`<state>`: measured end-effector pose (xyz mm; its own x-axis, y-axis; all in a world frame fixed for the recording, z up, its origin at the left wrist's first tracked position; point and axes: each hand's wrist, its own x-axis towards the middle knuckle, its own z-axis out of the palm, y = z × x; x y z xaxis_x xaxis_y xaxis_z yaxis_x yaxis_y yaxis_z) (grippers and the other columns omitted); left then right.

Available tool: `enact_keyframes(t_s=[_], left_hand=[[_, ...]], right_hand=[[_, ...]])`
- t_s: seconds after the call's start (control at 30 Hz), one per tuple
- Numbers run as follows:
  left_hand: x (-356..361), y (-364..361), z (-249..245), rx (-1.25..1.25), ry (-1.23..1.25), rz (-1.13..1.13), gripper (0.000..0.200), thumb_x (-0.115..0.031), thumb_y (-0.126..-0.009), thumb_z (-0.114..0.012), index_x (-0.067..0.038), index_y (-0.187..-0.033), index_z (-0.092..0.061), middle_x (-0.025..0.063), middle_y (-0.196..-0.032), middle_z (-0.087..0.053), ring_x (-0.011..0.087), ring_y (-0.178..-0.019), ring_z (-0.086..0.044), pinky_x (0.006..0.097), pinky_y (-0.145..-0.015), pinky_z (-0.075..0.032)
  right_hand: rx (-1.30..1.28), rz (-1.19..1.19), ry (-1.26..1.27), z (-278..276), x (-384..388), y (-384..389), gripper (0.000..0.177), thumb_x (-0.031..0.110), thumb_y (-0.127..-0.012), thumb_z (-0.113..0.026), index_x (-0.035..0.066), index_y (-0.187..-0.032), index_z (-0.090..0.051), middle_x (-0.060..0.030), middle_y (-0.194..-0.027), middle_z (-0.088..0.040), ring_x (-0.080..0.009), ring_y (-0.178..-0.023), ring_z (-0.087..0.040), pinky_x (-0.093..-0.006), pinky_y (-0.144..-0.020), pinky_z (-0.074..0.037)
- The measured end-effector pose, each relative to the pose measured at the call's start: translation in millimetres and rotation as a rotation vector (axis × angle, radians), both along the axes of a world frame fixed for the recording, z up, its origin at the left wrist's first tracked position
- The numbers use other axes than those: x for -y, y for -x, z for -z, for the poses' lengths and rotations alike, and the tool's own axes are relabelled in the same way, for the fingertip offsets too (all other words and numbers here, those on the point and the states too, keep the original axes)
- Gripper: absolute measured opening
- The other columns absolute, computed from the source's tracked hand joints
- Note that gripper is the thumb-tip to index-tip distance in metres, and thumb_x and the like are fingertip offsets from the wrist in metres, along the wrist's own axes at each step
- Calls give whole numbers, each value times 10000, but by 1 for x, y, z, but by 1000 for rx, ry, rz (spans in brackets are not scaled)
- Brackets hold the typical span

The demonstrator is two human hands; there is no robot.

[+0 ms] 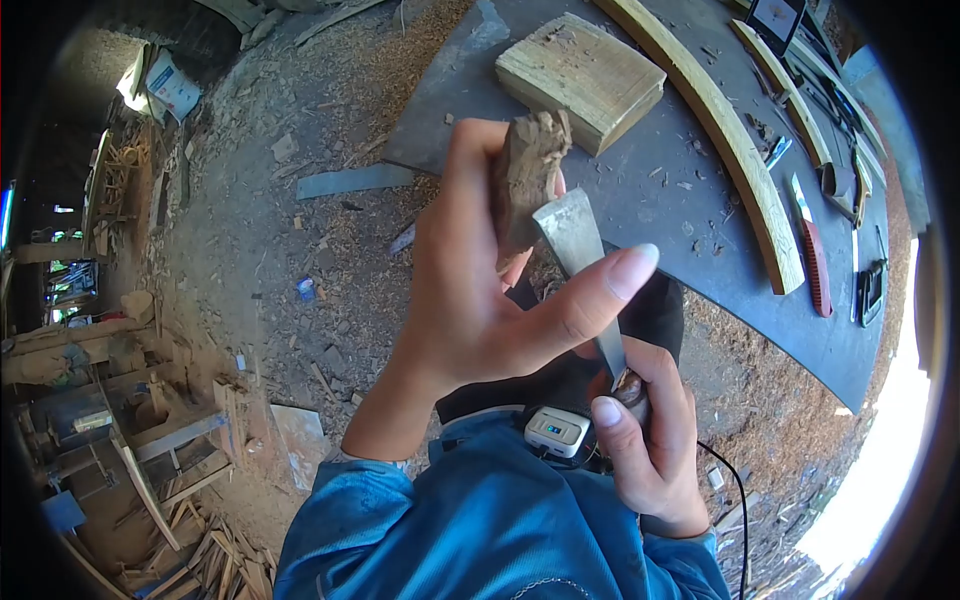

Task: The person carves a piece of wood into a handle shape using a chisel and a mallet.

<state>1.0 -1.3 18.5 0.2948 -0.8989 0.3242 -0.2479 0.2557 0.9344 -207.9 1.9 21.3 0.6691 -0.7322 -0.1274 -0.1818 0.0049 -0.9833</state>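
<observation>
My left hand (pixel 460 290) is wrapped round a small, rough block of wood (pixel 528 185), with splintered fibres at its upper end. Its thumb stretches out to the right, over the blade of a chisel (pixel 572 232). The chisel's wide, flat cutting end lies right at the side of the wood. Lower down, my right hand (pixel 655 440) grips the chisel by its brown handle, thumb and forefinger closed near where the blade begins. Part of the blade is hidden behind the left thumb.
On the dark table (pixel 655 215) lie a thick wooden block (pixel 580 75), a long curved wooden strip (pixel 715 120) and a red-handled knife (pixel 815 265). Wood shavings cover the ground (pixel 330 260). Timber frames (pixel 150 440) stand at the left. A black cable (pixel 738 490) hangs beside my right arm.
</observation>
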Motion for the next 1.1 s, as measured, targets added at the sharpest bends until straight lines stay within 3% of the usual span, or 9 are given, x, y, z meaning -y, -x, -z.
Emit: enact_keyframes(t_s=[0.07,0.17,0.3,0.57,0.67,0.7,0.8,0.93,1.1], left_hand=[[1,0,0,38,-16,-21,589,-286,-808,-785,-19,-1216,-454,51,-1025,-496,88,-861,-474,238,-771,-422],[8,2,8,7,155,-69,464,-306,-881,-813,-22,-1066,-497,25,-838,-612,61,-690,-585,220,-578,-470],[3,2,7,89,69,-84,382,-301,-925,-763,-22,-1043,-530,34,-790,-649,72,-705,-622,240,-603,-498],[-13,6,-3,-144,-93,14,354,-298,-969,-734,-18,-1096,-558,26,-826,-683,68,-745,-646,244,-632,-498],[-11,11,-6,-297,-28,103,386,-326,-961,-757,-32,-1119,-563,0,-895,-672,56,-798,-626,222,-679,-477],[-14,17,-6,-594,-6,85,479,-311,-887,-844,-49,-1161,-552,-11,-967,-619,48,-821,-585,197,-704,-444],[-3,8,6,-441,88,78,774,-550,-765,-867,-37,-1177,-460,33,-890,-488,13,-623,-436,151,-527,-368],[-1,8,1,-472,67,74,745,-359,-734,-915,-58,-1197,-416,59,-955,-472,15,-660,-435,138,-566,-384],[-1,5,3,-235,81,43,617,-210,-755,-821,-42,-1205,-432,70,-998,-483,66,-754,-445,208,-683,-408]], right_hand=[[-20,-3,8,-2,1,1,420,160,-985,-687,-68,-1309,-549,-139,-865,-680,-238,-752,-700,-335,-692,-536],[-48,-20,43,-4,3,2,415,154,-985,-690,-68,-1307,-549,-141,-861,-679,-245,-744,-704,-340,-684,-539],[-15,12,130,4,-1,-2,416,105,-959,-710,-64,-1305,-552,-133,-855,-664,-228,-707,-696,-327,-647,-538],[-97,194,674,20,-11,-22,467,24,-866,-754,-46,-1289,-569,-117,-904,-661,-173,-609,-666,-294,-499,-505],[-59,230,715,20,-4,-25,465,17,-851,-758,-45,-1274,-578,-122,-908,-658,-188,-598,-661,-313,-498,-505],[-15,163,560,16,-4,-22,443,41,-878,-751,-47,-1275,-575,-125,-897,-653,-214,-619,-662,-326,-530,-515],[47,18,337,12,-7,-16,429,75,-914,-736,-49,-1287,-565,-129,-881,-646,-235,-650,-660,-335,-571,-525],[69,1,221,12,-12,-13,414,124,-952,-718,-44,-1298,-564,-139,-902,-662,-241,-699,-680,-345,-618,-538],[50,-28,182,11,-12,-14,421,154,-966,-709,-50,-1302,-557,-147,-888,-666,-255,-716,-689,-348,-635,-541]])
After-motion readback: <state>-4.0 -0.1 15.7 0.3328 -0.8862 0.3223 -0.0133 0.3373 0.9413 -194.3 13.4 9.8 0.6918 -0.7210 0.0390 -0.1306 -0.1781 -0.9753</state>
